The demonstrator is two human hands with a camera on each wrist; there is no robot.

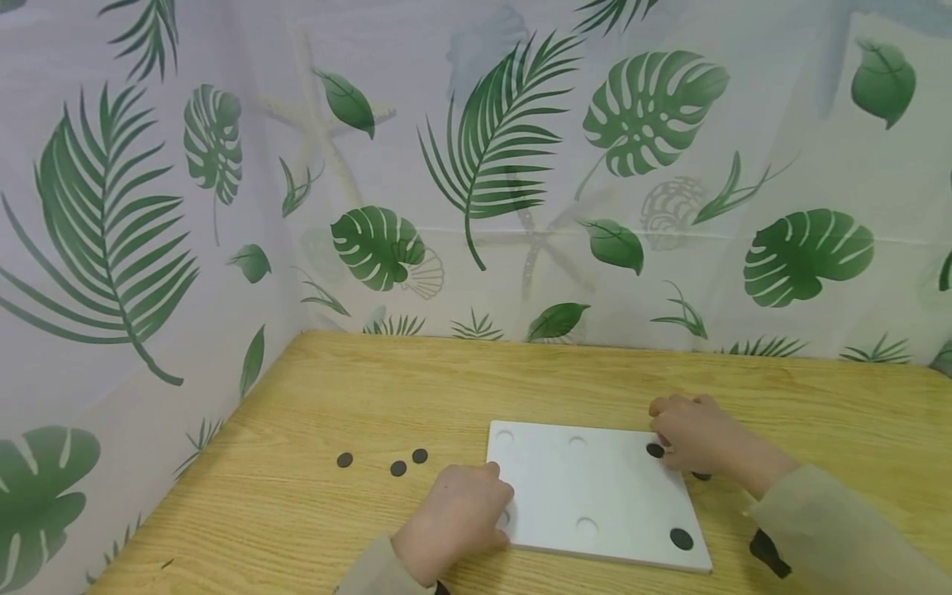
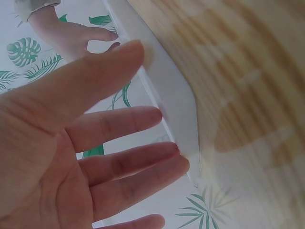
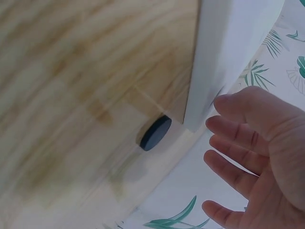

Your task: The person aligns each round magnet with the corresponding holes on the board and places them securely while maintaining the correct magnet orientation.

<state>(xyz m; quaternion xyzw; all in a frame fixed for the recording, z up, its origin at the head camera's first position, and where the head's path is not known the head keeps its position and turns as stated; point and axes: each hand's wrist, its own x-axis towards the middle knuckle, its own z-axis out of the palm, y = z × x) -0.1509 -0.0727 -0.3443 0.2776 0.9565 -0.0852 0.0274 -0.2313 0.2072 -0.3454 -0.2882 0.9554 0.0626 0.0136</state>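
A white rectangular board (image 1: 587, 487) with shallow round recesses lies flat on the table. Black discs sit in two of its right-side recesses: one disc (image 1: 681, 539) at the near right, another disc (image 1: 655, 450) at the far right. My right hand (image 1: 695, 434) is over the far right corner, its fingertips beside that second disc; the right wrist view shows its fingers loosely bent and spread. Along the board's left edge rests my left hand (image 1: 464, 508), partly covering the near left recess. In the left wrist view its thumb and fingers (image 2: 128, 121) extend to the board's edge.
Three loose black discs, among them a left one (image 1: 345, 459), lie on the wooden table (image 1: 312, 397) left of the board. Another loose disc (image 3: 156, 133) lies just off the board's right side. A leaf-patterned cloth (image 1: 446, 165) hangs behind the table and at its left.
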